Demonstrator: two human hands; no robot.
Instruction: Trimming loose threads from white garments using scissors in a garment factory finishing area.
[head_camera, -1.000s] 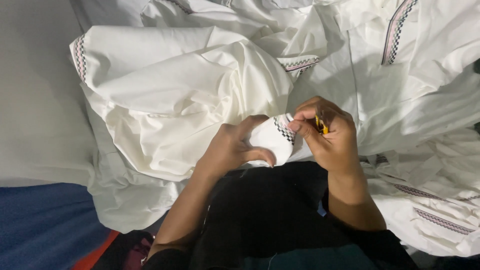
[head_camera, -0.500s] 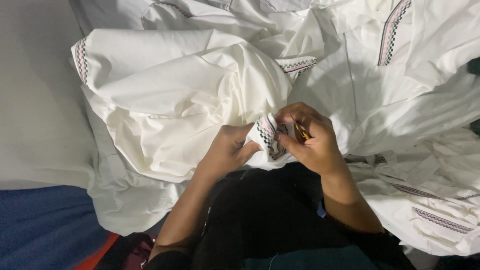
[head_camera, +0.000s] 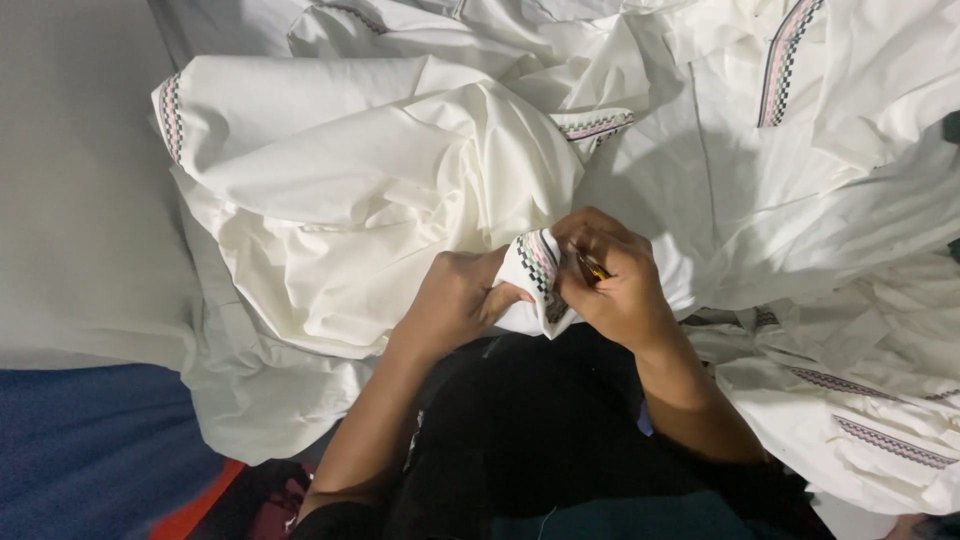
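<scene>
Pale grey surface (head_camera: 70, 200) under a heap of white garments (head_camera: 380, 190) with checkered trim bands.

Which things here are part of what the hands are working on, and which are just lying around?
In hand:
- left hand, gripping the white cuff with patterned trim
- right hand, fingers pinching a small yellow-tipped tool at that trim

Lying about:
- heap of white garments behind the hands
- more trimmed white pieces at right
- blue cloth at lower left
</scene>
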